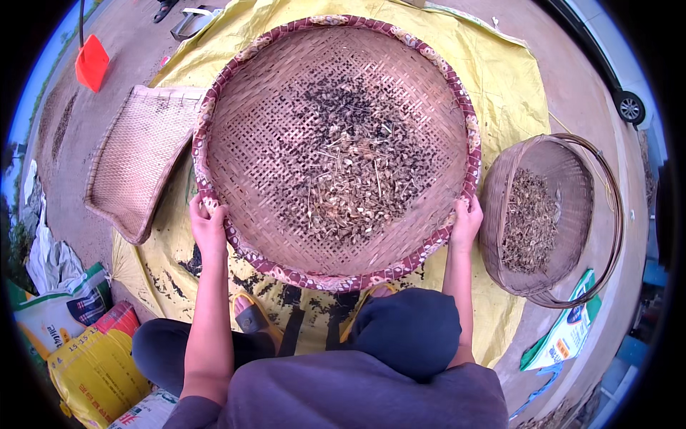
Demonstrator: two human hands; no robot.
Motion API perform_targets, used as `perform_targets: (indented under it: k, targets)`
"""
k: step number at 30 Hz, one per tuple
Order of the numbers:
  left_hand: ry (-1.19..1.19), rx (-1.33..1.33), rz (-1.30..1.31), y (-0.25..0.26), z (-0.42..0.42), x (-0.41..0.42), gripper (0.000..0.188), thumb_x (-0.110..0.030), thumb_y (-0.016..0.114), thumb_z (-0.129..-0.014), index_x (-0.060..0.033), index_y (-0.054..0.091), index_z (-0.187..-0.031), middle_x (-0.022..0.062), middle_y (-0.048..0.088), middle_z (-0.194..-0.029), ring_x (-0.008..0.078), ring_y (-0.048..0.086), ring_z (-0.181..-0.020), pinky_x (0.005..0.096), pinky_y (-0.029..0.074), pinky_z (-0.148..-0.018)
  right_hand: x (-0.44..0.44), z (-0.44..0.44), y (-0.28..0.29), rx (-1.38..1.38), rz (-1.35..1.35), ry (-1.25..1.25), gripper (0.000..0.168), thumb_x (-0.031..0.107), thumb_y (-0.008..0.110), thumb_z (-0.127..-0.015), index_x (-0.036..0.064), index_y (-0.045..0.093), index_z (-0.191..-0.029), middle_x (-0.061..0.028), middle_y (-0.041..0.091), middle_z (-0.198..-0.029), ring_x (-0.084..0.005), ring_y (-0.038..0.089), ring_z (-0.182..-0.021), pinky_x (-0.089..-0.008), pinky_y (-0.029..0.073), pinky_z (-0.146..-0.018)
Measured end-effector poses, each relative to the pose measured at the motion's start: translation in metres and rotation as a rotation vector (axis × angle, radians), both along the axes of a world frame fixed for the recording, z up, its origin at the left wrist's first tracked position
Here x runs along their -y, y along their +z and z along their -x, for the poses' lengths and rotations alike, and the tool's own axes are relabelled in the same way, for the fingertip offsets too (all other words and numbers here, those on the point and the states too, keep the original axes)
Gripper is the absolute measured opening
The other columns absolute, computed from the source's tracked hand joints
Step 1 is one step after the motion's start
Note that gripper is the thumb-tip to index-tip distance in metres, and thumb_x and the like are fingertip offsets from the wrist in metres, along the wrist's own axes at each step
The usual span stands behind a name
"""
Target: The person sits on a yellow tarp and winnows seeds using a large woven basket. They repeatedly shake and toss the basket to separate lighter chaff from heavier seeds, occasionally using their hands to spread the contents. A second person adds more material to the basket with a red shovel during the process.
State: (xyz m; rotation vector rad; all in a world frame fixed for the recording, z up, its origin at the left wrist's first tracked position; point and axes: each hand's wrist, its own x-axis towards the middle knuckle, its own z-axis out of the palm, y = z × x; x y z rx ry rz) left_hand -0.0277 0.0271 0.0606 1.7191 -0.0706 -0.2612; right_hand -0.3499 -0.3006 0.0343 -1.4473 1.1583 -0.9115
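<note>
A large round woven bamboo winnowing tray (246, 145) is held out before me, its rim wrapped in dark red patterned cloth. My left hand (209, 222) grips the rim at the lower left, thumb over the inner edge. At the lower right, my right hand (465, 219) grips the same rim. Dark seeds (337, 102) are scattered over the tray's middle and upper part. A heap of pale dry husks and stalks (353, 193) lies nearer to me, mixed with dark bits. The fingers under the rim are mostly hidden.
A yellow tarp (509, 96) lies beneath, with dark seeds spilled near my feet. A scoop-shaped woven basket (144, 155) rests at left. On the right stands a handled basket (493, 214) containing husks. Several printed sacks (96, 370) lie lower left. A car wheel (629, 107) shows far right.
</note>
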Motion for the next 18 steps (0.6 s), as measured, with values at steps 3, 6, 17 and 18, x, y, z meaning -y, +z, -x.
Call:
perform_targets:
  k: [3, 6, 17, 18]
  targets:
    - [0.148, 0.080, -0.097, -0.030, -0.074, -0.089, 0.040, 0.002, 0.053, -0.074, 0.0015, 0.049, -0.114, 0.0009, 0.057, -0.079, 0.0077, 0.052, -0.065, 0.0197, 0.043, -0.060, -0.068, -0.073, 0.003, 0.081, 0.151, 0.192, 0.030, 0.007, 0.057, -0.076, -0.006, 0.056, -0.103, -0.0046, 0.061, -0.086, -0.0101, 0.054, -0.074, -0.0251, 0.045, -0.071]
    - [0.139, 0.068, -0.134, -0.023, -0.050, -0.076, 0.041, 0.004, 0.056, -0.073, 0.0022, 0.049, -0.114, 0.0007, 0.057, -0.079, 0.0065, 0.051, -0.067, 0.0188, 0.041, -0.061, -0.047, -0.057, 0.002, 0.007, 0.064, 0.206, 0.031, 0.005, 0.057, -0.075, -0.006, 0.055, -0.104, -0.0047, 0.061, -0.085, -0.0093, 0.053, -0.072, -0.0247, 0.045, -0.069]
    - [0.166, 0.125, -0.087, -0.035, -0.071, -0.071, 0.039, 0.008, 0.053, -0.075, 0.0055, 0.050, -0.114, 0.0043, 0.062, -0.089, 0.0089, 0.057, -0.073, 0.0193, 0.045, -0.065, -0.059, -0.053, 0.018, 0.077, 0.023, 0.181, 0.031, 0.006, 0.056, -0.076, -0.006, 0.055, -0.104, -0.0092, 0.062, -0.093, -0.0125, 0.057, -0.080, -0.0272, 0.046, -0.075]
    - [0.098, 0.114, -0.086, -0.031, -0.058, -0.058, 0.041, 0.008, 0.055, -0.075, 0.0063, 0.049, -0.116, 0.0045, 0.062, -0.091, 0.0089, 0.057, -0.076, 0.0191, 0.045, -0.068, -0.045, -0.037, 0.008, -0.091, 0.140, 0.119, 0.030, 0.005, 0.055, -0.076, -0.006, 0.055, -0.104, -0.0098, 0.063, -0.093, -0.0124, 0.057, -0.080, -0.0271, 0.046, -0.075]
